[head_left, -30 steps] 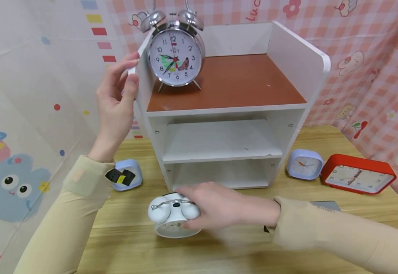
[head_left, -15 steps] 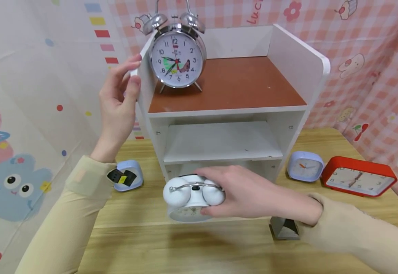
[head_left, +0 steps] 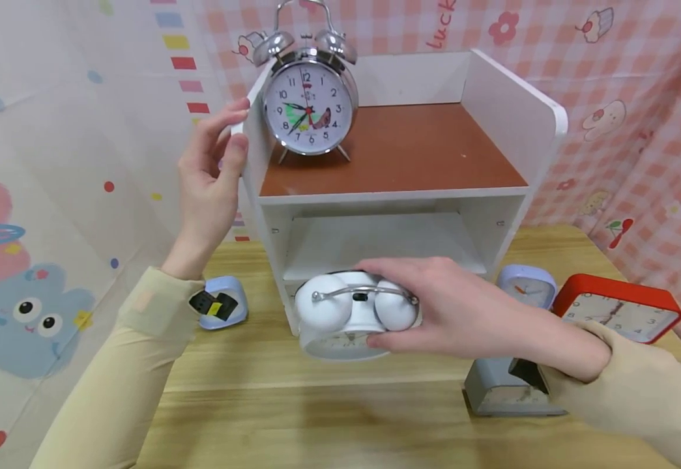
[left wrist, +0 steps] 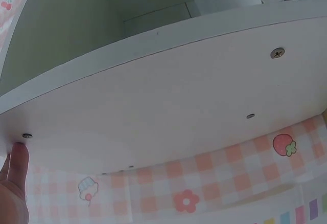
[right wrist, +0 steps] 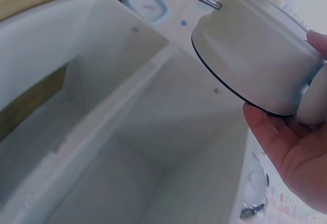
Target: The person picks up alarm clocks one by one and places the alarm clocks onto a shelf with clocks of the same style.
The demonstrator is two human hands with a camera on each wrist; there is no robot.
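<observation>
My right hand [head_left: 451, 306] grips a white twin-bell alarm clock [head_left: 346, 312] by its side, thumb in front and fingers behind. The clock is raised off the table, bells towards me, overlapping the lower part of a white shelf unit [head_left: 434, 150]. In the right wrist view, the clock's body [right wrist: 255, 50] and one metal leg show beside the shelf compartments. My left hand [head_left: 205, 189] rests its thumb and fingertips at the front edge of the unit's left side panel. A finger [left wrist: 19, 165] touches that panel's outer face in the left wrist view.
A silver twin-bell clock [head_left: 311, 107] stands on the unit's brown top. On the wooden table [head_left: 340, 430], a small blue clock [head_left: 225, 286] sits left. To the right are a lilac clock [head_left: 528, 280], a red clock [head_left: 622, 293] and a grey clock [head_left: 489, 378].
My right hand has lifted the white clock off the table and carried it right and towards the shelf unit. The left hand keeps its place on the panel. The grey clock has come into view.
</observation>
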